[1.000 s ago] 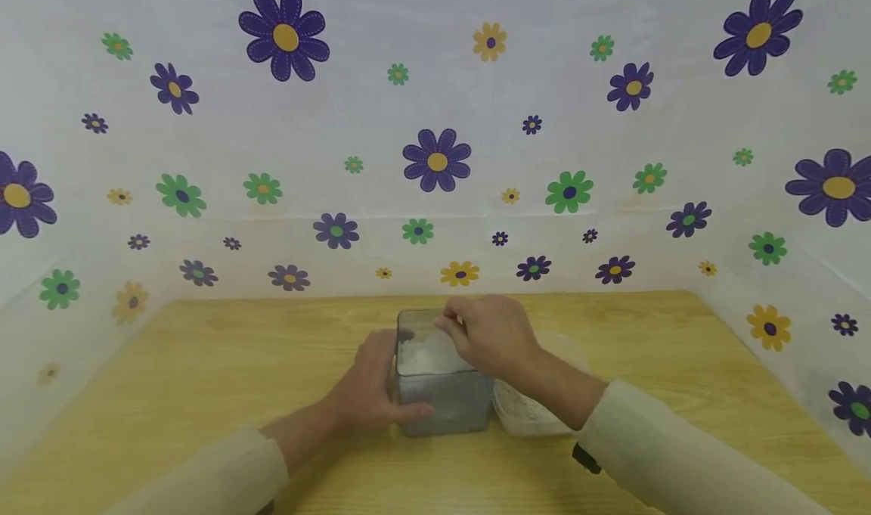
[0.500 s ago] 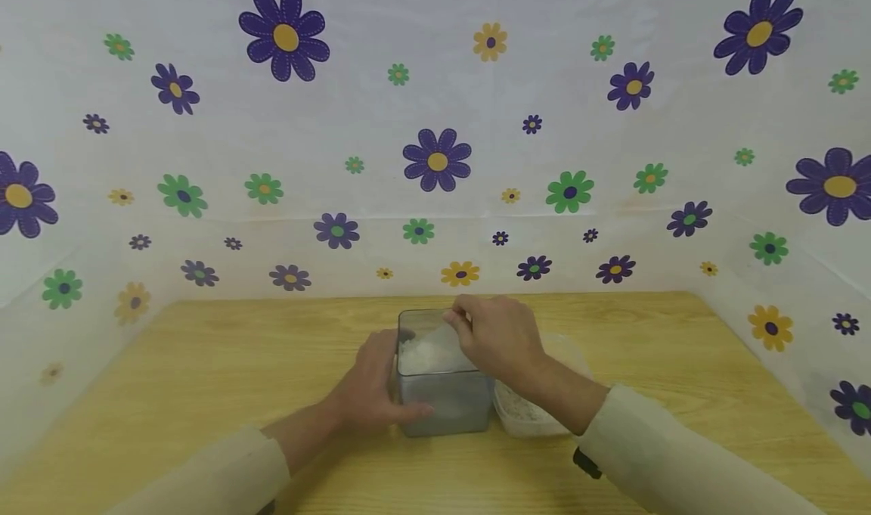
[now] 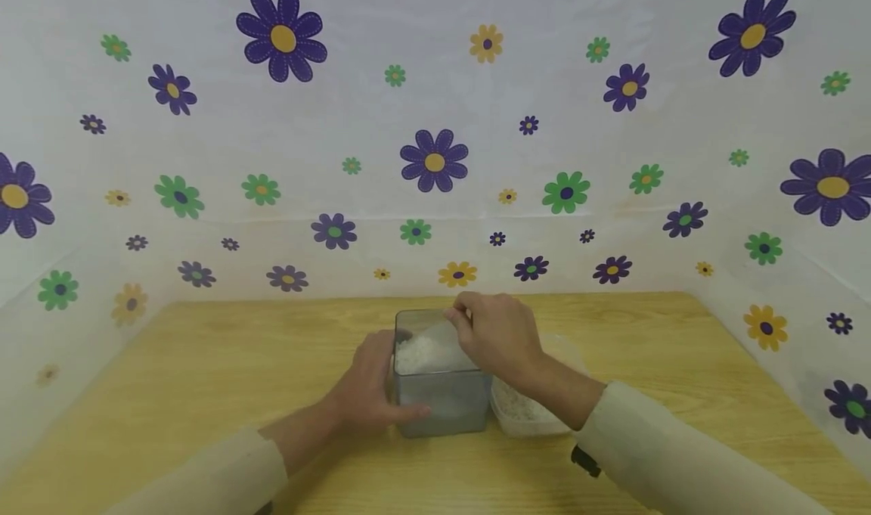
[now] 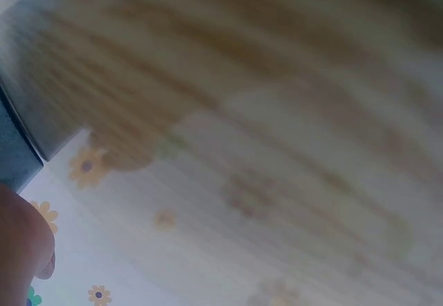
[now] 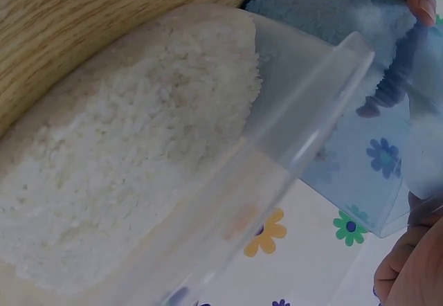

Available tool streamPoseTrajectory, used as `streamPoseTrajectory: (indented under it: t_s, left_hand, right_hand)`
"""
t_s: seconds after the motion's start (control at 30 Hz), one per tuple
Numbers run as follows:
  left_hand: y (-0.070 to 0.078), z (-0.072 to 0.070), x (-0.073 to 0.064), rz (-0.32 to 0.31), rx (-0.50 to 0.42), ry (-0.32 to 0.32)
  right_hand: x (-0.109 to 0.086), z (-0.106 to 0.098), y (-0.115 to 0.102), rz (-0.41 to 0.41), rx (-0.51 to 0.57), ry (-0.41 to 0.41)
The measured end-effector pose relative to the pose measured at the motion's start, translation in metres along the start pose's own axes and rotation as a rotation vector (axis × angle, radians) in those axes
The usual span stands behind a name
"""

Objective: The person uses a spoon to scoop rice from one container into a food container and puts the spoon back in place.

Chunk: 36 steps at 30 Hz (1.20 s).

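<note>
We gripped the blue-tinted bin [image 3: 445, 405] at its left side with our left hand [image 3: 367, 390], likely to steady it, while our right hand [image 3: 502, 339] pinched a translucent scoop [image 3: 446, 345] in the bin's mouth, the rice tub [image 3: 534, 427] standing just right of the bin, presumably for easy reach.

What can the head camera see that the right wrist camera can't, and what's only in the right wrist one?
Only the head view shows the two pale sleeves and a black band under the right one.

Only the right wrist view shows printed flowers through the bluish wall of the square container, and a close-up of the rice through the side of the clear tub.

Both show the container, tub, rice, wooden table, flowered sheet, left hand and right hand.
</note>
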State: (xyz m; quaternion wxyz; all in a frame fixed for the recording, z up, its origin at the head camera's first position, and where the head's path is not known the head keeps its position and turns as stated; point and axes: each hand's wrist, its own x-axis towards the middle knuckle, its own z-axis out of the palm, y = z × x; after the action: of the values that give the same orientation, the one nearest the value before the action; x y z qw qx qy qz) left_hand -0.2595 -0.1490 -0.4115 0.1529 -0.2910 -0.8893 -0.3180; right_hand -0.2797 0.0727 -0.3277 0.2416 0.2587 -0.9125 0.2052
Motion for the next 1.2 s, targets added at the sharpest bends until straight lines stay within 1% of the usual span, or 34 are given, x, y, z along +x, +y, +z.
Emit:
streamPoseTrajectory:
  t_s: [0.1, 0.23, 0.33, 0.5, 0.63, 0.8, 1.0, 1.2]
  left_hand:
    - [0.001, -0.001, 0.001, 0.002, -0.008, 0.004]
    - [0.001, -0.001, 0.001, -0.027, -0.009, -0.005]
    - [0.001, -0.001, 0.000, -0.034, 0.000, -0.005]
    - [-0.001, -0.001, -0.001, -0.026, 0.007, 0.000]
    - [-0.001, -0.001, -0.001, -0.035, 0.016, -0.004]
    - [0.001, 0.000, -0.001, -0.038, 0.026, -0.006]
    - [0.002, 0.001, -0.003, -0.061, 0.018, -0.012]
    - [0.004, 0.001, -0.004, -0.064, 0.019, -0.007]
  right_hand:
    - [0.001, -0.002, 0.001, 0.000, 0.009, 0.015]
    - [0.002, -0.006, 0.003, 0.014, 0.027, 0.014]
    - [0.002, -0.009, 0.005, 0.042, 0.048, -0.004]
    - [0.002, -0.014, 0.011, 0.090, 0.095, -0.017]
    - [0.003, -0.017, 0.014, 0.108, 0.125, -0.022]
    - [0.003, -0.024, 0.019, 0.121, 0.124, 0.001]
    - [0.002, -0.032, 0.026, 0.144, 0.158, 0.018]
    - [-0.001, -0.044, 0.036, 0.164, 0.189, 0.026]
